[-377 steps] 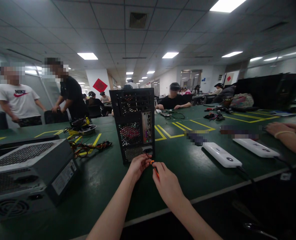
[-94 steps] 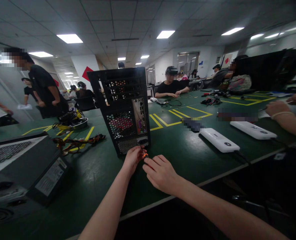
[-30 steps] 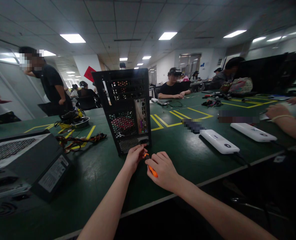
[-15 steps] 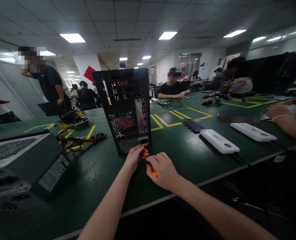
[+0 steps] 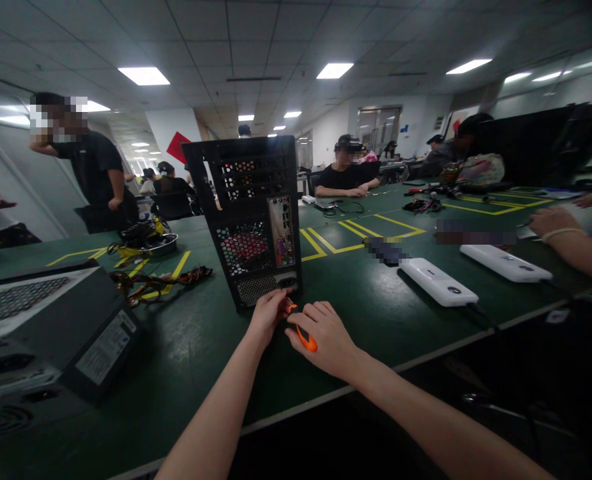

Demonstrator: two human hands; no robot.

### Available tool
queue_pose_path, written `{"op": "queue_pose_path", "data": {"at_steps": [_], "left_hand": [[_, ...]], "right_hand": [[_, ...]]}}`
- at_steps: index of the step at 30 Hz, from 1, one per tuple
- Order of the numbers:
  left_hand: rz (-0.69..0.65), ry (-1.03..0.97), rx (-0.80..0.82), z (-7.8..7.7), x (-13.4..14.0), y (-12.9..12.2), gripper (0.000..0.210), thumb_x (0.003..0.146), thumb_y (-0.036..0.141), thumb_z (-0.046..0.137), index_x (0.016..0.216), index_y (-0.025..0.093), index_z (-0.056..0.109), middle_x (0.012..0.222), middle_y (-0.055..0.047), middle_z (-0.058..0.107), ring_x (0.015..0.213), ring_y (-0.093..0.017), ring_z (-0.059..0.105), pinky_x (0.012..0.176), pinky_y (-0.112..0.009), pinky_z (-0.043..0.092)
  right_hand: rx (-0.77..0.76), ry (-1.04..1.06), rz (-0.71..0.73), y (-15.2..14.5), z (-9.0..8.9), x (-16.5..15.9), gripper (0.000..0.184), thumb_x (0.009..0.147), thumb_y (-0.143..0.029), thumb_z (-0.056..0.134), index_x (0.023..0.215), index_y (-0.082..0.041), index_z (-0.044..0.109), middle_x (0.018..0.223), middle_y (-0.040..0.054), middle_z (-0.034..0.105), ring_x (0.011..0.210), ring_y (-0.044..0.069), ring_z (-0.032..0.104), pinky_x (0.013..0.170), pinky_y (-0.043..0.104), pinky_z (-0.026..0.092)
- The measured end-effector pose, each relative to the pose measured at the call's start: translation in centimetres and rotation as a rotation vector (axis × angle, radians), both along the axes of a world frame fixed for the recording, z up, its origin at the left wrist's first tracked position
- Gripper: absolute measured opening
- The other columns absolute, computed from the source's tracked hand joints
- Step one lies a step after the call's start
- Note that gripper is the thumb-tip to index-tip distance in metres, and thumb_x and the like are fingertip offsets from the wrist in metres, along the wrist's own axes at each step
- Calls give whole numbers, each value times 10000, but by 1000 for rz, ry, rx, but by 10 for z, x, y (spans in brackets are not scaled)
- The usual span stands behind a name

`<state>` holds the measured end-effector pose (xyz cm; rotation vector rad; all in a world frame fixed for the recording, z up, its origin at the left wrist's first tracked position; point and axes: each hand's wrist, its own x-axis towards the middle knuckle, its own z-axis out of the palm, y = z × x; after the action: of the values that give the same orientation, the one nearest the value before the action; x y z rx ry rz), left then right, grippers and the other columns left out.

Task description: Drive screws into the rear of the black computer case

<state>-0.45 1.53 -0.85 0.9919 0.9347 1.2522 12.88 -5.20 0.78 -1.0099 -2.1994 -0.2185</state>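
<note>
My right hand (image 5: 323,333) is closed around an orange-and-black screwdriver (image 5: 307,340), its handle end jutting toward me. My left hand (image 5: 269,313) is pinched at the lower rear edge of a black computer case (image 5: 249,200), close to the screwdriver's front end. What its fingertips hold, if anything, is hidden. The case stands upright with its back facing me; a port panel (image 5: 281,230), a honeycomb vent and, at the bottom, a power supply's mesh show. The screwdriver's tip is lost behind my left fingers.
At the left a grey power supply (image 5: 109,343) lies on the green table (image 5: 181,373), with a bundle of cables (image 5: 161,287) and a metal bowl (image 5: 163,245) behind it. To the right lie two white power banks (image 5: 439,283). A co-worker's hand (image 5: 559,223) rests at the right edge.
My right hand has shifted very slightly, with its fingers re-placed along the screwdriver handle. My left hand and the computer case have barely moved.
</note>
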Motion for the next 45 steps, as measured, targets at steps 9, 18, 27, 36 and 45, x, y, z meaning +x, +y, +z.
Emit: {"op": "queue_pose_path", "data": {"at_steps": [9, 18, 27, 36, 45], "left_hand": [[-14, 9, -10, 2, -1, -3, 291, 614, 333, 607, 783, 97, 607, 557, 1, 516, 459, -48, 454, 431, -163, 316], [-19, -58, -42, 7, 0, -4, 242, 631, 273, 600, 794, 96, 618, 603, -10, 545, 468, -42, 459, 438, -166, 326], [-41, -17, -20, 4, -1, -3, 306, 645, 301, 599, 857, 81, 602, 550, -1, 520, 433, -34, 434, 409, -149, 310], [-37, -55, -99, 6, -1, -4, 262, 663, 261, 595, 865, 95, 598, 618, -26, 562, 476, -44, 487, 429, -144, 360], [-28, -79, -100, 6, -2, -1, 218, 664, 214, 598, 844, 92, 607, 616, -36, 579, 473, -48, 497, 450, -150, 388]], "right_hand": [[30, -58, -19, -1, 0, 3, 119, 735, -193, 452, 827, -175, 525, 763, 38, 498, 747, 160, 423, 704, 308, 299], [27, 44, -18, 1, -3, 0, 175, 771, -232, 420, 908, -147, 490, 778, 45, 532, 729, 158, 443, 704, 303, 310], [68, -20, -23, -1, -1, 2, 125, 749, -255, 450, 799, -191, 545, 727, 29, 500, 718, 156, 415, 711, 317, 294], [97, -12, -34, 1, -3, 2, 114, 754, -215, 434, 801, -172, 529, 702, 26, 511, 695, 146, 425, 688, 299, 297], [100, -36, -41, -1, 0, 0, 261, 783, -321, 401, 927, -149, 533, 707, 45, 502, 696, 159, 404, 689, 313, 290]]}}
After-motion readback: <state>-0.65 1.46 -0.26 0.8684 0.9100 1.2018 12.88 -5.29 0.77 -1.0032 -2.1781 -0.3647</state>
